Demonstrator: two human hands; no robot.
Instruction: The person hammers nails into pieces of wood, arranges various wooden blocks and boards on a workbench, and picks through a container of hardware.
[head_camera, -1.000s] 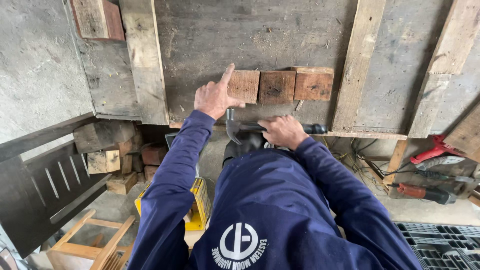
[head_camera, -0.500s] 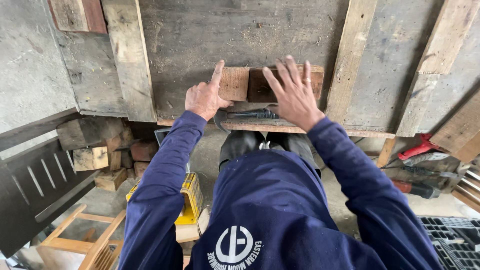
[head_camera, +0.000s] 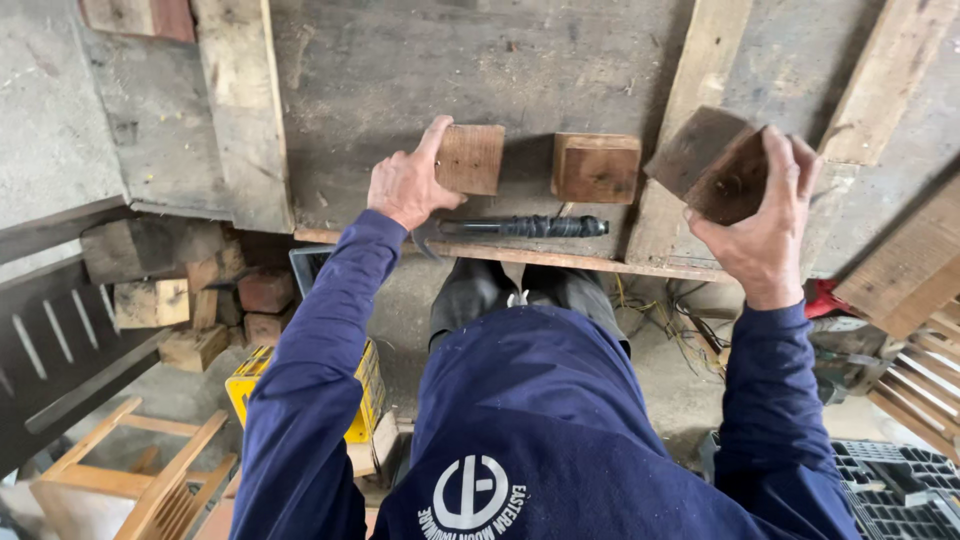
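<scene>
Block inside right hand grip, lifted.

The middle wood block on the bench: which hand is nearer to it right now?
Left. The left hand rests on the left block, the middle wood block's neighbour. The right hand holds a darker block lifted off to its right, slightly farther away.

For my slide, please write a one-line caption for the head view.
Right hand lifts a dark wood block; left hand touches another block beside a hammer.
</scene>
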